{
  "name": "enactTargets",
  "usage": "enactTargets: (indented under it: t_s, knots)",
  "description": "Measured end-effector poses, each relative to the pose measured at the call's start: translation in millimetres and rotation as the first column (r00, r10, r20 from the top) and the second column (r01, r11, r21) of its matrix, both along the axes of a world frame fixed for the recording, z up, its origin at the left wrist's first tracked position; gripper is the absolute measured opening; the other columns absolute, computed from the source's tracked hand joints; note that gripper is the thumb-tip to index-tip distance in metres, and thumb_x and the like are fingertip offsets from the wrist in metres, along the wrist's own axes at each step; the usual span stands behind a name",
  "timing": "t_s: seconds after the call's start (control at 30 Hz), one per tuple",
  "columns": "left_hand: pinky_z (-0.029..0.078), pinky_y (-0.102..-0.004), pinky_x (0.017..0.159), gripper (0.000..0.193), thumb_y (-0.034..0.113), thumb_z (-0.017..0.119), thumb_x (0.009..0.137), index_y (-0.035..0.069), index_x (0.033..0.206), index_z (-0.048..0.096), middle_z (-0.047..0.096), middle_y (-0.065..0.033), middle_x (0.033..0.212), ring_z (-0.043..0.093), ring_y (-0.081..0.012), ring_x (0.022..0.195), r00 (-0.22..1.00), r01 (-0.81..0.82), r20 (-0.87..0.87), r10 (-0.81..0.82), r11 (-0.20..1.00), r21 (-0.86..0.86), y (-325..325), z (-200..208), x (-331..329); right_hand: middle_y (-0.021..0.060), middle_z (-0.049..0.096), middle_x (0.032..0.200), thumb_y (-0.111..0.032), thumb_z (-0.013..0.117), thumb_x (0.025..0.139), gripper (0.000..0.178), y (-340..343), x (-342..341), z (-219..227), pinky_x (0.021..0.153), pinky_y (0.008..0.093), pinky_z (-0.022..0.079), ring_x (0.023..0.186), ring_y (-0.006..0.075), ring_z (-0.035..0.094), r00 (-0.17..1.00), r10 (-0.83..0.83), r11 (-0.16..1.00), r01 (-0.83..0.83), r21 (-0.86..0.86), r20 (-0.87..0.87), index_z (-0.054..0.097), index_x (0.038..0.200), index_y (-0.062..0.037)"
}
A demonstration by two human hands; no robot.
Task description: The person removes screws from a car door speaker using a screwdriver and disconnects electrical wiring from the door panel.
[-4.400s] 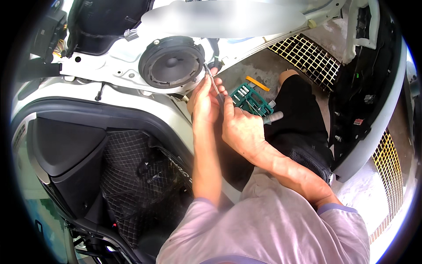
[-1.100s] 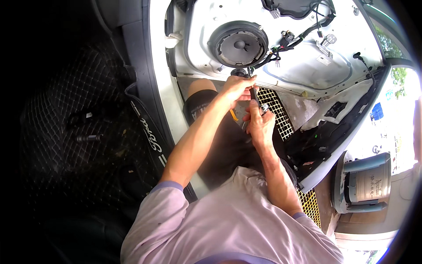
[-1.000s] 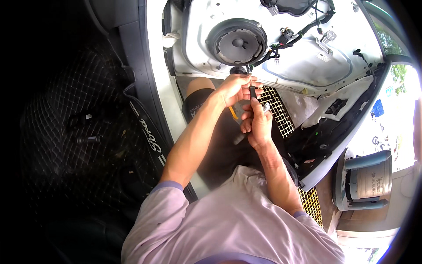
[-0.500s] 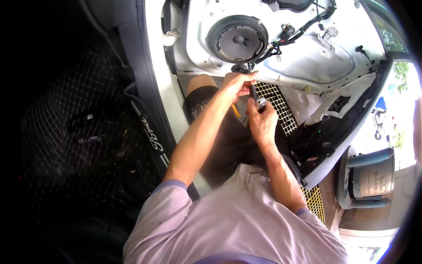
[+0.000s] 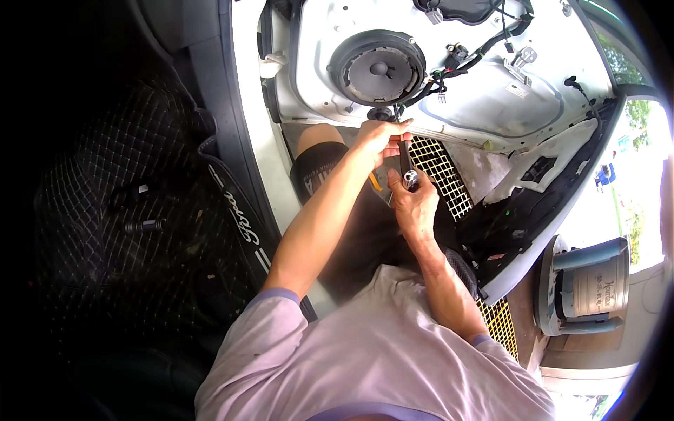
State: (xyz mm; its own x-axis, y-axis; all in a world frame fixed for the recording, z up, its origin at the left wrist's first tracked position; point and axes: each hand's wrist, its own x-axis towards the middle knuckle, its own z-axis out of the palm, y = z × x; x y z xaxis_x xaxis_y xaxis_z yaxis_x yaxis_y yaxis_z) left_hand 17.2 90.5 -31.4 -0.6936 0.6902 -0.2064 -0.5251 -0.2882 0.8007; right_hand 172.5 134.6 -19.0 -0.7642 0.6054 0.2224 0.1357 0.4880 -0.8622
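Note:
My left hand (image 5: 381, 138) is closed below the round speaker, its thumb and fingers pinching a thin black cable (image 5: 398, 112) that hangs by the door's lower edge. From those fingers a narrow black strip (image 5: 404, 157) runs down towards my right hand (image 5: 417, 208). The right fingers are closed around a small, shiny, round silver piece (image 5: 411, 178) at the strip's lower end; its exact kind does not show. A thin yellow-orange item (image 5: 375, 181) lies near my lap, left of the strip.
The bare white door panel (image 5: 484, 105) carries a black speaker (image 5: 379, 69) and a wiring harness (image 5: 484, 50). Its removed black trim (image 5: 519, 217) leans at the right. Below is a yellow floor grating (image 5: 441, 165). The dark car interior (image 5: 105, 231) is left, a round stool-like object (image 5: 590, 284) right.
My right hand has drawn down, away from the left, with the shiny piece. More of the black strip shows between the hands. The left hand keeps its pinch.

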Motion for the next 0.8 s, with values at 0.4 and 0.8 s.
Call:
enactTargets:
  t_s: [0.4, 0.8]
  knots:
    - [0.053, -0.0408, 0.088, 0.022, 0.012, 0.053, 0.095, -0.002, 0.112, 0.056, 0.065, -0.0144, 0.102, 0.066, -0.0283, 0.093, 0.986, 0.044, 0.143, -0.088, 0.957, 0.286, -7.8, -4.2, -2.7, 0.0062, 0.059, 0.062, -0.036, 0.055, 0.095, 0.036, -4.9, -1.8, 12.1, 0.036, 0.0261, 0.034, 0.039, 0.0128, 0.047, 0.977, 0.158, 0.533, -0.207, -0.82, -0.143, 0.058, 0.089, -0.0009]
    - [0.052, -0.0398, 0.09, 0.028, 0.023, 0.068, 0.088, 0.002, 0.104, 0.062, 0.066, -0.0099, 0.097, 0.063, -0.0203, 0.093, 0.994, 0.033, 0.094, -0.053, 0.978, 0.204, -7.9, 0.4, 1.8, 0.0035, 0.055, 0.056, -0.031, 0.064, 0.091, 0.032, 1.9, -1.4, 6.3, 0.036, 0.0239, 0.035, 0.04, 0.0106, 0.047, 0.986, 0.115, 0.882, -0.159, -0.443, -0.124, 0.058, 0.076, -0.0039]
